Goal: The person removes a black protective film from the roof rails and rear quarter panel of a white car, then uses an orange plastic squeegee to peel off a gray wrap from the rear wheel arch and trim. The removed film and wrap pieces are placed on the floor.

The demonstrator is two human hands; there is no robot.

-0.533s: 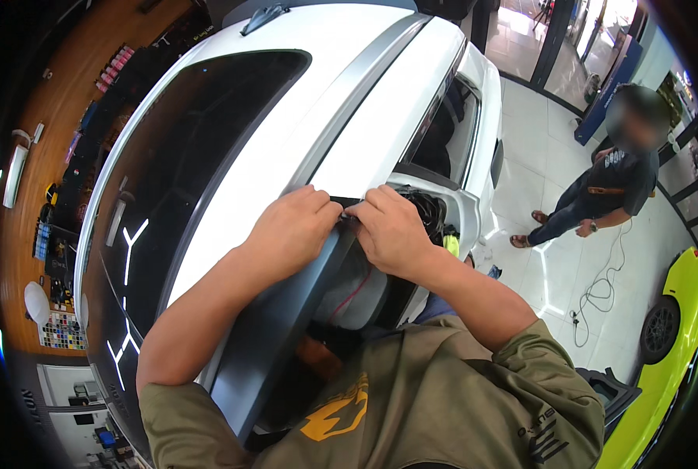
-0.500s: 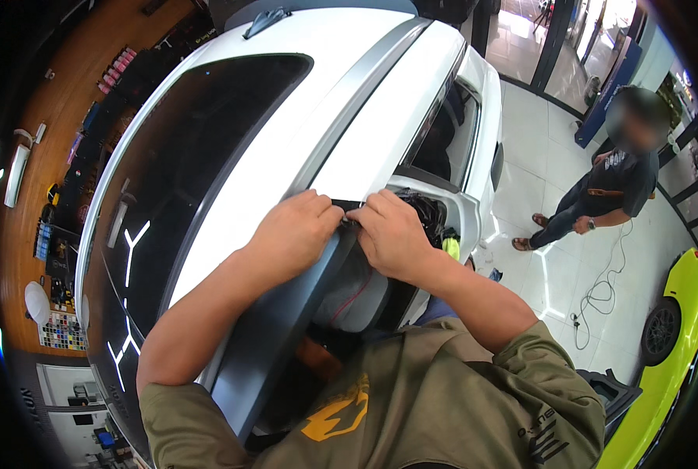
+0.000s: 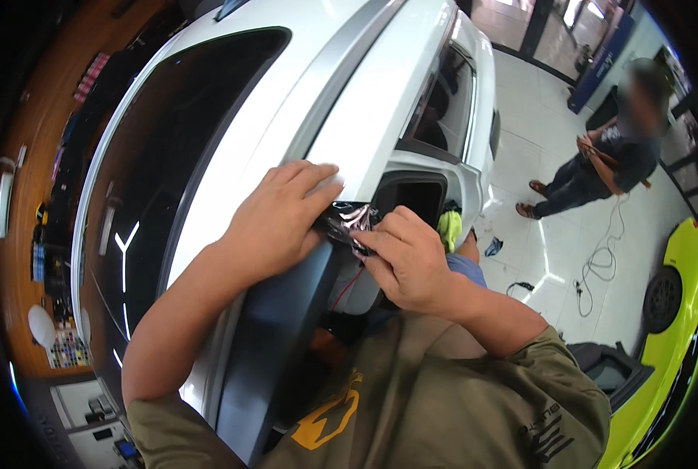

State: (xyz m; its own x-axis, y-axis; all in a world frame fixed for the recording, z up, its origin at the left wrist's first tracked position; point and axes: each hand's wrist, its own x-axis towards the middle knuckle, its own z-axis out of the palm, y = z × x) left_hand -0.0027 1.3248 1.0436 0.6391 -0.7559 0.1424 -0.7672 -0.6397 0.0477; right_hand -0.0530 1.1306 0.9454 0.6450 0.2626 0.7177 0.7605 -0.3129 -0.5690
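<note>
Right hand (image 3: pixel 411 264) is working black film (image 3: pixel 346 221), pinching it; left hand (image 3: pixel 274 219), grip unclear, is lying left; next move is likely needing tension.

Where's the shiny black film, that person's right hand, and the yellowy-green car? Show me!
Shiny black film (image 3: pixel 350 220), head view: its crinkled middle.
Right hand (image 3: pixel 413 262), head view: the back of it.
Yellow-green car (image 3: pixel 667 353), head view: the bright bodywork near its wheel (image 3: pixel 663 300).

The glossy black film (image 3: pixel 347 222) is crumpled and creased, catching bright reflections. It lies at the roof edge of the white car (image 3: pixel 372 133).
</note>
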